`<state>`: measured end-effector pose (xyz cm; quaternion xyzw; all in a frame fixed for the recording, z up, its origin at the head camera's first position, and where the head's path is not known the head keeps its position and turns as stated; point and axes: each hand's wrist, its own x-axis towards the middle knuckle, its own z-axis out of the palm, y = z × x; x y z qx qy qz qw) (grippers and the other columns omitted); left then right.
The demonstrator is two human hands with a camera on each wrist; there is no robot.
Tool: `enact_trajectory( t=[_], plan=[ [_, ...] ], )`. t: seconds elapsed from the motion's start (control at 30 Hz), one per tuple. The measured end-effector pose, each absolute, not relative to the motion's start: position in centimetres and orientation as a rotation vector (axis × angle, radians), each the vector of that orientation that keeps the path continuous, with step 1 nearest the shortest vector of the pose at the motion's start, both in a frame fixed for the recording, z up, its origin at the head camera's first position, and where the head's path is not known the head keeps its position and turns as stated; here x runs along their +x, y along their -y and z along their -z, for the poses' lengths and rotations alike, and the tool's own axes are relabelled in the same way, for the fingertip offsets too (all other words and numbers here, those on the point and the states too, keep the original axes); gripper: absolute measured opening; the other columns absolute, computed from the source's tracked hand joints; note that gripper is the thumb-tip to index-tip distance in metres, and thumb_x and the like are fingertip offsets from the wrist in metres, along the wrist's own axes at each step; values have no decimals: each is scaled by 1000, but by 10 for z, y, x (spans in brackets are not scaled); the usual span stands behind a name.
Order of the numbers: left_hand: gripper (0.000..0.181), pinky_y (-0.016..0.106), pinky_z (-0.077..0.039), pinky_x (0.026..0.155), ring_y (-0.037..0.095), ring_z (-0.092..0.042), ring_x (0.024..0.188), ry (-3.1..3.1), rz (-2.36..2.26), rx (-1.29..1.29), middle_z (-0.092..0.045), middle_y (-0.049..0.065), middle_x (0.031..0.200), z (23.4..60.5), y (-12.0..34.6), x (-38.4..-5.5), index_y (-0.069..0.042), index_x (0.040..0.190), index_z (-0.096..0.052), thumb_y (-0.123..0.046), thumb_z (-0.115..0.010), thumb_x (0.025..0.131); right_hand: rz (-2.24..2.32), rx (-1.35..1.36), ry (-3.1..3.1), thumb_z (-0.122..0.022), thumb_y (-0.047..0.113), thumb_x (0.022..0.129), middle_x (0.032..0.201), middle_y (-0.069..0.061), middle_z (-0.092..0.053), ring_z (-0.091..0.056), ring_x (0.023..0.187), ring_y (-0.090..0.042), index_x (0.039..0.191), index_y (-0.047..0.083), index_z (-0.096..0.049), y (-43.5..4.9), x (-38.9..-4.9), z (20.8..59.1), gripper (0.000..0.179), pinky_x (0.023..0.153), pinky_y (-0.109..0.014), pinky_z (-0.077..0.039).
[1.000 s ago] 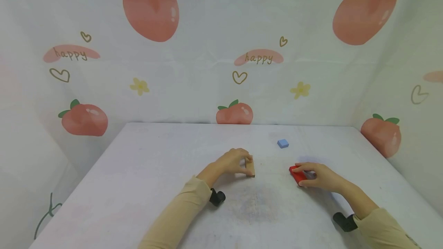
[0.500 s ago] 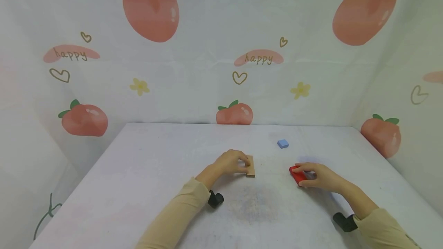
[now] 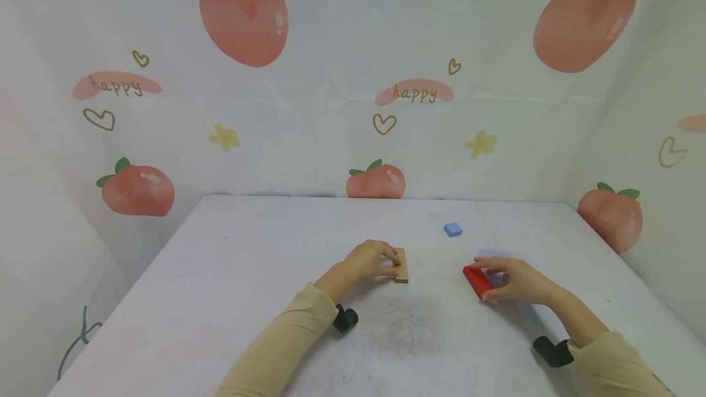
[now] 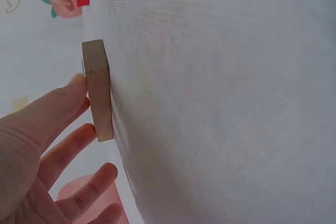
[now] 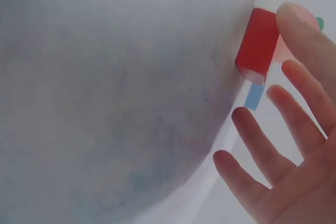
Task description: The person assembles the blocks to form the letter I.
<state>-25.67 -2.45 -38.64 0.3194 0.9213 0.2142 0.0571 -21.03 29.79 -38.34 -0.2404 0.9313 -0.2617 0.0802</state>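
A tan wooden block [image 3: 402,265] lies flat on the white table, right of my left hand [image 3: 371,260]. In the left wrist view, the left thumb and a fingertip touch or nearly touch the upper edge of the wooden block [image 4: 100,98]; the other fingers are spread. Farther right lies a red block [image 3: 477,282], slanted, with my right hand [image 3: 521,279] beside it. In the right wrist view, the right thumb is at the edge of the red block [image 5: 258,43], and the other fingers stand apart from it. A blue block [image 3: 453,230] lies behind the two.
The white table [image 3: 248,250] reaches back to a hanging cloth [image 3: 309,109] printed with peaches. Black wrist cameras, such as the left one [image 3: 345,319], hang low under both wrists. A thin dark cord [image 3: 79,339] is at the left.
The wooden block, tilted up in the left fingers before, now lies flat, and those fingers have eased left. The right fingers have lifted off the red block. The view has shifted slightly.
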Motion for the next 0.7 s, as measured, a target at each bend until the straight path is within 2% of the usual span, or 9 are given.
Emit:
enact_trajectory(
  t=[0.3, 0.7],
  plan=[
    [23, 36, -43, 102, 19, -56, 119, -2815, -605, 912, -65, -1, 120, 385, 23, -255, -17, 103, -73, -27, -71, 82, 832, -610, -2697, -79, 19, 72, 133, -28, -46, -55, 107, -41, 131, 1, -48, -302, -215, 380, 69, 83, -51, -52],
    [23, 35, -42, 104, 19, -55, 120, -2794, -623, 890, -65, -1, 121, 385, 22, -256, -16, 103, -73, -27, -71, 82, 818, -534, -2662, -77, 15, 71, 124, -24, -52, -51, 107, -38, 128, 2, -52, -303, -216, 378, 64, 83, -52, -50]
  ],
)
